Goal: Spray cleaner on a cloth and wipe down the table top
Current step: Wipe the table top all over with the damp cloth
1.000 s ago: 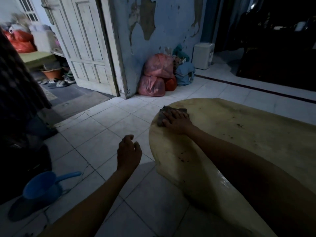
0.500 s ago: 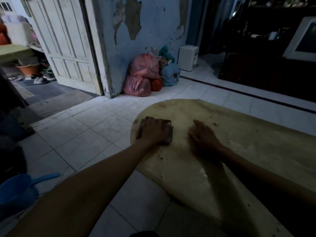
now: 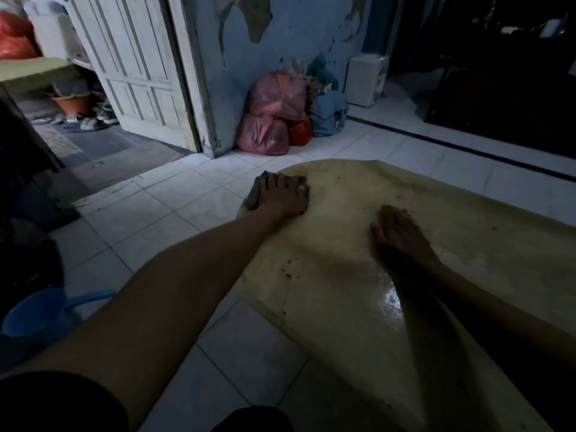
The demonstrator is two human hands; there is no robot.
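Note:
The low yellowish table top (image 3: 358, 291) fills the right half of the view, with dark specks and a wet shine near my right forearm. My left hand (image 3: 282, 196) lies flat on a dark grey cloth (image 3: 254, 194) at the table's far left rim, fingers spread over it and pressing it down. Only the cloth's left edge and far corner show from under the hand. My right hand (image 3: 397, 232) rests palm down on the bare table top, fingers straight, about a hand's width right of the cloth. No spray bottle is in view.
White floor tiles (image 3: 174, 213) surround the table. Red and blue filled bags (image 3: 274, 120) lean against the peeling wall behind it. A blue plastic dipper (image 3: 34, 313) lies on the floor at the lower left. A white panelled door (image 3: 134, 63) stands at the back left.
The cloth passed from my right hand to my left. My left hand has since slid it toward the far left rim, while my right hand settled flat on the table.

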